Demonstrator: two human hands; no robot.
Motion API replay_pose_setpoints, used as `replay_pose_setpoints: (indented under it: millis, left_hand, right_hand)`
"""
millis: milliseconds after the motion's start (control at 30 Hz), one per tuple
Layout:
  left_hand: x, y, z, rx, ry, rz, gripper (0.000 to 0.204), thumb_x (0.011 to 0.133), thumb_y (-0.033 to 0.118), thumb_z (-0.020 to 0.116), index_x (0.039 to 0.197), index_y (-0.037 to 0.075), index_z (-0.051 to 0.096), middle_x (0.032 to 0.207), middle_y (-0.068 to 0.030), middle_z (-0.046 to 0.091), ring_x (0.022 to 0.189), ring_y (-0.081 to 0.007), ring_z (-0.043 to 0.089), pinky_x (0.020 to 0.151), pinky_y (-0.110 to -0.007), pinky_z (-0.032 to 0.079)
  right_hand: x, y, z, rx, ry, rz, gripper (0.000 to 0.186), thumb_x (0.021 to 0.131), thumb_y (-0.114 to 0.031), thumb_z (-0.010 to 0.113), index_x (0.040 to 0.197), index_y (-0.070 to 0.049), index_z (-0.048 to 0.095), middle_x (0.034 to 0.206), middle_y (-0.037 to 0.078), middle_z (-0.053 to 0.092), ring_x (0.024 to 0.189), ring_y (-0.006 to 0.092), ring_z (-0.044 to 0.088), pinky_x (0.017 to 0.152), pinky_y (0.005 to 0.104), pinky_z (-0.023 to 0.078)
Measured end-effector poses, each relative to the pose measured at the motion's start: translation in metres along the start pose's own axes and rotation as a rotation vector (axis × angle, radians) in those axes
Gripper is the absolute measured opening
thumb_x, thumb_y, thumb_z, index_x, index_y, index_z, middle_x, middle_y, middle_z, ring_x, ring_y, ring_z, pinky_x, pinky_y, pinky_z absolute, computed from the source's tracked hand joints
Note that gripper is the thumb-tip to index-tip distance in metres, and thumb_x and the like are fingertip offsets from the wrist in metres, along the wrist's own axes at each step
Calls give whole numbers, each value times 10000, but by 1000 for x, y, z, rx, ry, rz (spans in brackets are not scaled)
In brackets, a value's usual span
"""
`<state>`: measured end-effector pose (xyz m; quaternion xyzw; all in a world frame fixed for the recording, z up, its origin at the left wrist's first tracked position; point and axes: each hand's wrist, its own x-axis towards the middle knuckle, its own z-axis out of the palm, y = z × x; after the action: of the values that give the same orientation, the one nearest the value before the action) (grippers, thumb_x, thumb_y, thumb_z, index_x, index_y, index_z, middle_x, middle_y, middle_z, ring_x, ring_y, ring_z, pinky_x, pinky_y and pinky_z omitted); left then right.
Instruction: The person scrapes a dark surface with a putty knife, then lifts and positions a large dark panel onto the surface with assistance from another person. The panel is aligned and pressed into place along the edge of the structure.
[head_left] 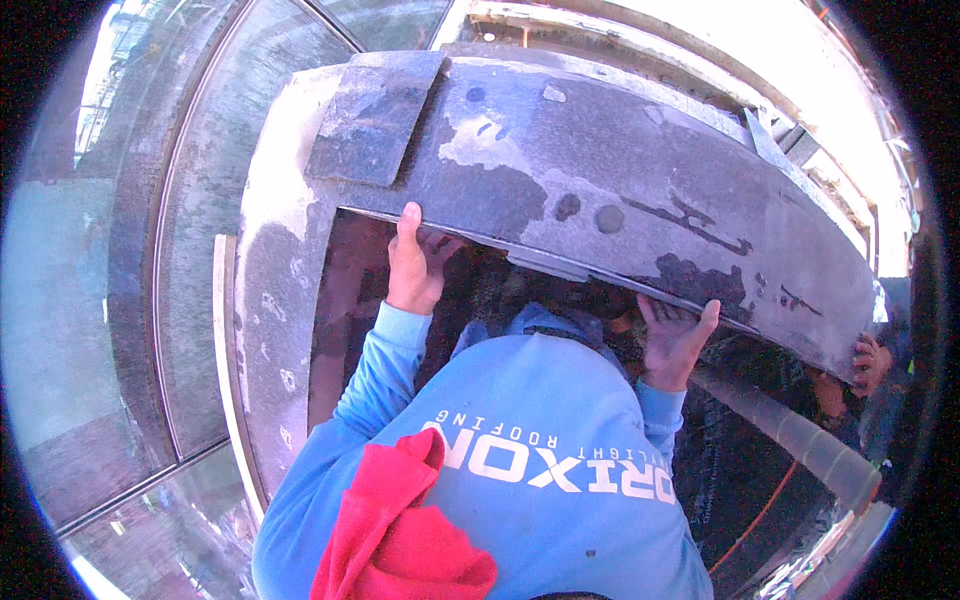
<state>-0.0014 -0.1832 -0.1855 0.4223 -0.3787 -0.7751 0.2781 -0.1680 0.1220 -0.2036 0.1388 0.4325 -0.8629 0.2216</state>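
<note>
A large dark grey stone-like slab [600,150] with pale, wet-looking patches spans the view before me. My left hand [415,268] grips its near edge, palm up, thumb over the edge and fingers underneath. Farther right along the same edge, my right hand [672,345] holds it likewise, its fingers partly hidden below. A loose-looking dark rectangular piece [375,118] lies on the slab's upper left. Another person's hand [870,362] is at the slab's right end. My arms are in blue sleeves [385,365].
Framed glass panels [110,330] run along the left. A pale strip [232,370] stands beside the slab's left part. Below right lie a grey tube [800,440] and an orange cord [755,520]. Red cloth [405,530] hangs over my chest. Light-coloured framing [640,55] stands behind the slab.
</note>
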Motion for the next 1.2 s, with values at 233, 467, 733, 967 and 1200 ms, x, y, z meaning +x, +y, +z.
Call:
replay_pose_setpoints:
  millis: [233,467,733,967,1200]
  left_hand:
    - [1,-1,-2,39,57,3,515,919,543,593,1222,127,570,1065,-40,624,1009,-225,606,845,-430,501]
    - [4,-4,-2,-40,49,4,463,936,465,609,1203,88,584,1098,-54,650,974,-196,618,820,-413,509]
    - [3,-7,-5,-55,38,15,447,939,460,608,1180,84,608,1086,-44,662,967,-185,625,822,-382,504]
    - [6,-10,-9,-67,44,10,454,927,457,627,1180,81,610,1087,-42,663,962,-173,626,814,-369,497]
    - [4,-3,-4,-231,40,25,532,842,324,776,1186,-9,542,1056,-77,633,945,-193,631,842,-377,518]
  right_hand:
    - [-3,-1,18,-47,1,-14,625,962,-604,428,1372,-139,508,1389,92,549,1262,305,524,1027,526,439]
    - [-9,-5,22,-79,-18,-18,695,896,-666,492,1390,-178,501,1408,58,528,1257,302,488,1011,552,396]
    - [-10,-3,27,-102,36,-43,672,926,-650,435,1374,-156,512,1379,92,563,1206,289,558,943,502,497]
    - [-8,-3,22,-117,-46,-19,680,888,-648,523,1383,-183,506,1388,50,538,1249,296,501,1021,586,383]
    - [-10,-3,21,-113,-92,-1,698,883,-651,524,1401,-184,493,1427,51,504,1293,291,460,975,578,430]
